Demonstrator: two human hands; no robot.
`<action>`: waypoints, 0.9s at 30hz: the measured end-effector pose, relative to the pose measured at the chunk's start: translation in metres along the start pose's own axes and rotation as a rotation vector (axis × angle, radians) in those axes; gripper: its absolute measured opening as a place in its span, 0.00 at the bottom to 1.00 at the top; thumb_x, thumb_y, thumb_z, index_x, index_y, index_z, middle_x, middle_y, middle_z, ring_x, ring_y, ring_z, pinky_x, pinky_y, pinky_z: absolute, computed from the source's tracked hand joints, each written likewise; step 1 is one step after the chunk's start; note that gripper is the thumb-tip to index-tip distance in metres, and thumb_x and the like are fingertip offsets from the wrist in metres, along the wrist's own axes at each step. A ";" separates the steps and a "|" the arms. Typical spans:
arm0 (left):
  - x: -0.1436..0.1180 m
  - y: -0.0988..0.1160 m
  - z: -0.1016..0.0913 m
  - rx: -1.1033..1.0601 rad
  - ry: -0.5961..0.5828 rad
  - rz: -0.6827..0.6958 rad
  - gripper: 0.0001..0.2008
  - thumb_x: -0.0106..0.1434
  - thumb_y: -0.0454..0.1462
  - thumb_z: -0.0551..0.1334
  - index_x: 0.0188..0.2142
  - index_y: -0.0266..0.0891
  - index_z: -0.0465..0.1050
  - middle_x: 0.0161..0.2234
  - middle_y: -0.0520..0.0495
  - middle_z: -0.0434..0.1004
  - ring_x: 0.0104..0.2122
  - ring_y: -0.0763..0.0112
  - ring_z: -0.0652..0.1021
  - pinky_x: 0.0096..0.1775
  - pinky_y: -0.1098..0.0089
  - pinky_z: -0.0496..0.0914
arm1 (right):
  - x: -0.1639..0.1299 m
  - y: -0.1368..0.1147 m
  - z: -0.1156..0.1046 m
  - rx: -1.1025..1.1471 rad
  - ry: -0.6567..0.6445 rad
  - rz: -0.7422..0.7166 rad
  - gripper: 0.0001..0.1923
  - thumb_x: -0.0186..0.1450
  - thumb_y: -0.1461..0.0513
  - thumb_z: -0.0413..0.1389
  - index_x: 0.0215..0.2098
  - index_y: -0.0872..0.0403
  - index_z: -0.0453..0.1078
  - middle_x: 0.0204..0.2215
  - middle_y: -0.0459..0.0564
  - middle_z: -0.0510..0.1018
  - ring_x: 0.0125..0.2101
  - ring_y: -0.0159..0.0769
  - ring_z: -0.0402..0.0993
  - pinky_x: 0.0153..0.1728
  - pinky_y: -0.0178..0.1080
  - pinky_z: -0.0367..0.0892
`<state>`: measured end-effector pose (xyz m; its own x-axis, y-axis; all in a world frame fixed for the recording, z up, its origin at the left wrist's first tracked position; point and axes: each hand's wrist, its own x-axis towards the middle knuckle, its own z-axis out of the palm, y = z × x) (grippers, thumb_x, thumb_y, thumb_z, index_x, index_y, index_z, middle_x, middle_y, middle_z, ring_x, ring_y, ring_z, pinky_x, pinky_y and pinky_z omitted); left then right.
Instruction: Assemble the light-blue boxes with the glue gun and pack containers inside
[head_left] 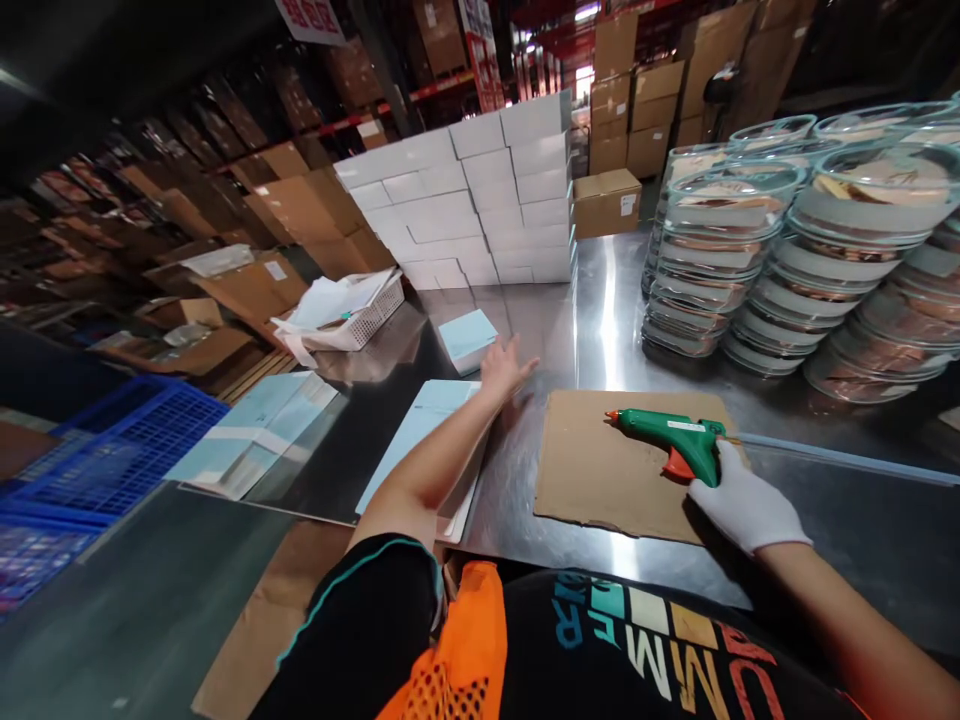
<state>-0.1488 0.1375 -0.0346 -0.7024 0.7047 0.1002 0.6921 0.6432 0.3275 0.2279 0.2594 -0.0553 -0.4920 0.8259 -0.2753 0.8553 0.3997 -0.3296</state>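
My right hand (pixel 750 500), in a white glove, grips the handle of a green hot glue gun (pixel 667 428) with an orange trigger and nozzle. The gun lies over a flat piece of brown cardboard (pixel 577 470), its nozzle pointing left, and a long pale glue stick (pixel 840 455) trails from its back. My bare left hand (pixel 506 368) reaches forward, fingers spread, at the right corner of a small stack of light-blue cards (pixel 466 335); whether it touches them I cannot tell. Under my left forearm lies a larger light-blue stack (pixel 412 425), partly hidden by the arm.
White boxes (pixel 480 200) form a wall at the table's back. Several stacks of round glass-like containers (pixel 697 260) stand at right. A white basket (pixel 375 310) holds papers. A banded light-blue bundle (pixel 255 430) lies at the left edge, beside blue crates (pixel 127 450).
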 end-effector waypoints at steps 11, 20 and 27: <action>0.067 -0.119 -0.013 0.206 -0.016 -0.012 0.24 0.74 0.47 0.66 0.65 0.41 0.72 0.72 0.37 0.65 0.71 0.43 0.66 0.70 0.35 0.61 | 0.005 0.004 0.003 -0.004 -0.014 0.030 0.40 0.71 0.53 0.51 0.78 0.55 0.51 0.53 0.70 0.84 0.45 0.68 0.86 0.44 0.53 0.74; 0.053 -0.122 -0.015 0.233 0.004 0.012 0.25 0.75 0.45 0.65 0.67 0.40 0.71 0.76 0.35 0.60 0.75 0.40 0.61 0.71 0.35 0.59 | 0.001 0.002 0.001 -0.012 -0.002 0.027 0.40 0.70 0.54 0.51 0.79 0.54 0.53 0.54 0.67 0.84 0.46 0.65 0.86 0.45 0.52 0.74; -0.009 -0.134 -0.057 0.231 0.101 -0.209 0.44 0.75 0.52 0.59 0.79 0.34 0.45 0.80 0.21 0.39 0.79 0.32 0.46 0.73 0.33 0.47 | -0.004 -0.002 -0.003 0.012 0.005 0.004 0.45 0.70 0.54 0.53 0.82 0.54 0.47 0.50 0.66 0.86 0.45 0.62 0.87 0.43 0.50 0.75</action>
<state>-0.2447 0.0285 -0.0261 -0.8381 0.5245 0.1500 0.5426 0.8299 0.1298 0.2286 0.2568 -0.0514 -0.4881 0.8292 -0.2723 0.8552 0.3920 -0.3392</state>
